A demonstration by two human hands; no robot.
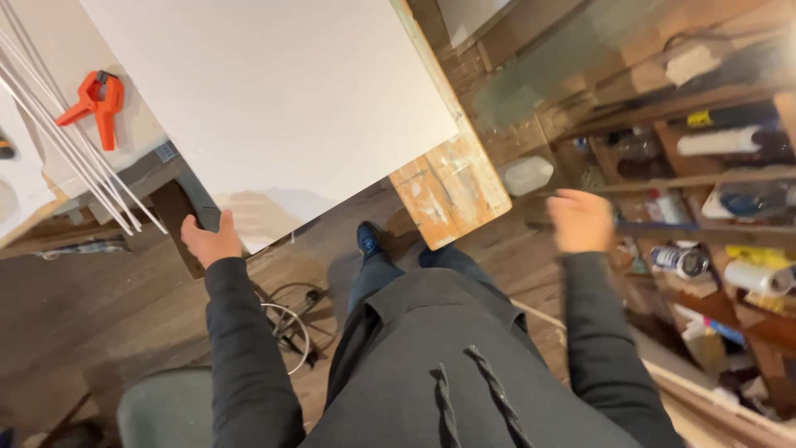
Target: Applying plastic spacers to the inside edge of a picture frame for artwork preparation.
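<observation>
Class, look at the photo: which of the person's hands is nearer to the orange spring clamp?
Left. The left hand grips the white board's corner, just below-right of the orange clamp. The right hand is blurred, far across by the shelves.

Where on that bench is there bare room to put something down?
The large white board is bare across its middle, and the paint-stained wooden bench end is free. Crowded: the orange spring clamp, thin white rods, and cluttered wooden shelves.

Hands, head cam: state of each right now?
Left hand: closed on the near edge of the white board.
Right hand: in the air near the shelves, holding nothing; motion-blurred, so open or closed cannot be told.
</observation>
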